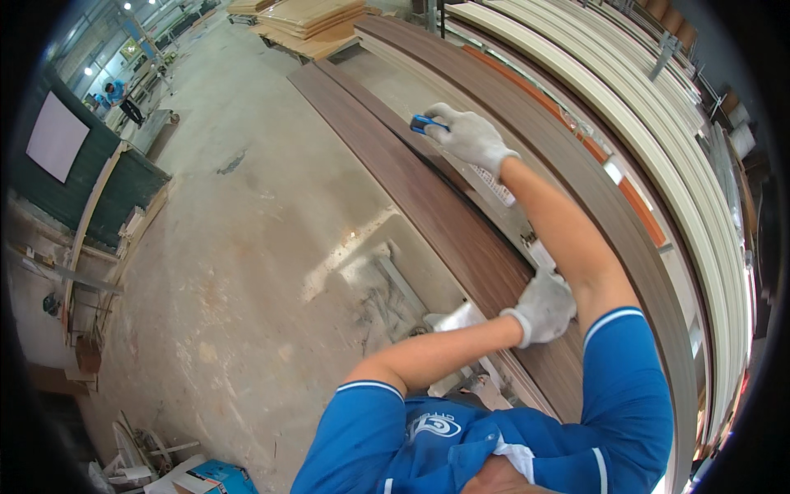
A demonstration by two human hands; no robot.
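Note:
Two long dark brown wood-grain boards [428, 210] lie side by side in front of me, a dark gap between them. My right hand [467, 138], in a pale work glove, is closed round a small blue-and-black hand tool [428, 124] and reaches out over the far part of the boards. What kind of tool it is cannot be made out. Close to my body, my left hand [545, 309], gloved too, rests at the edge of the nearer board with its fingers curled. Its fingertips are partly hidden, and so is whatever they may hold.
On the right, a grey-brown panel [568, 156] and stacked long cream profiles [666, 152] run alongside. Flat wooden sheets [309, 20] are piled at the far end. A concrete floor [222, 247] stretches left, with a blue box [218, 476] lower left. A person [123, 99] stands far off.

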